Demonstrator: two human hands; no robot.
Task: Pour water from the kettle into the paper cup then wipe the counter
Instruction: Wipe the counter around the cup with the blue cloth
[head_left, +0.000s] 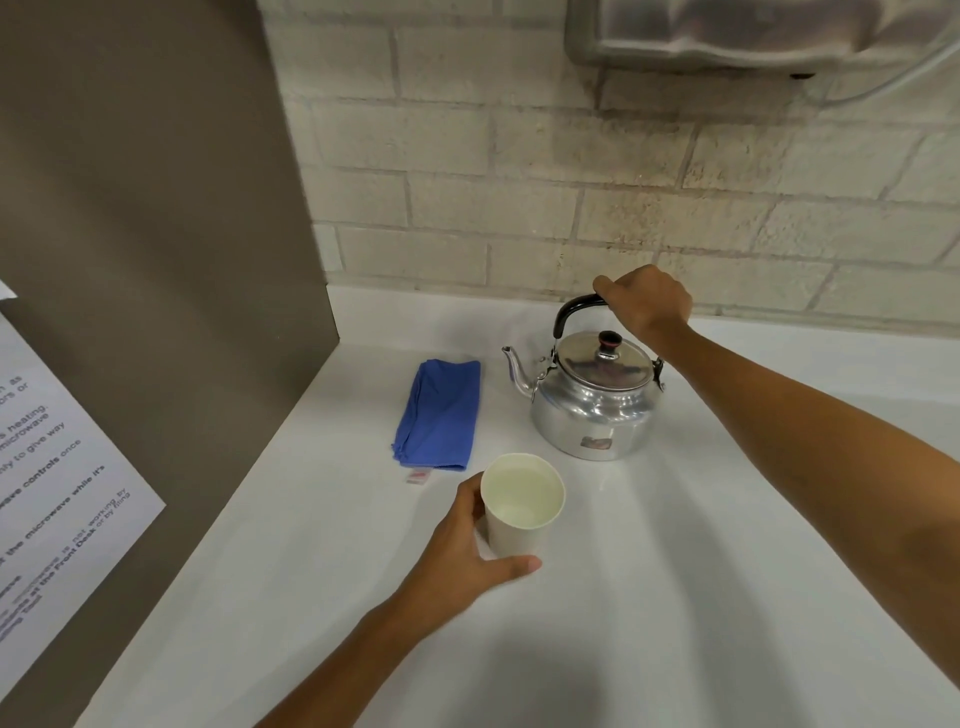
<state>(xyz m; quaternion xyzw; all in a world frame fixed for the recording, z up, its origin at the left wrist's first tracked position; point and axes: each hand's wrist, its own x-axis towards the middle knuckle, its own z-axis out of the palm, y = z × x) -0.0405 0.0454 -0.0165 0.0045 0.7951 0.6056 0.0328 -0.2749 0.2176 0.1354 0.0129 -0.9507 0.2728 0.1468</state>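
Note:
A shiny metal kettle (592, 405) stands upright on the white counter (675, 597), its spout pointing left and its lid on. My right hand (647, 301) is closed around the kettle's black handle from above. In front of it stands a white paper cup (519, 512) with water in it. My left hand (462, 556) wraps around the cup's left side, thumb across the front. A folded blue cloth (439, 413) lies flat on the counter to the left of the kettle.
A tall brown panel (156, 260) with a printed notice (52, 467) walls off the left side. A brick wall (571, 182) runs behind the counter. A grey dispenser (753, 31) hangs high on the right. A small white tag (418, 476) lies by the cloth.

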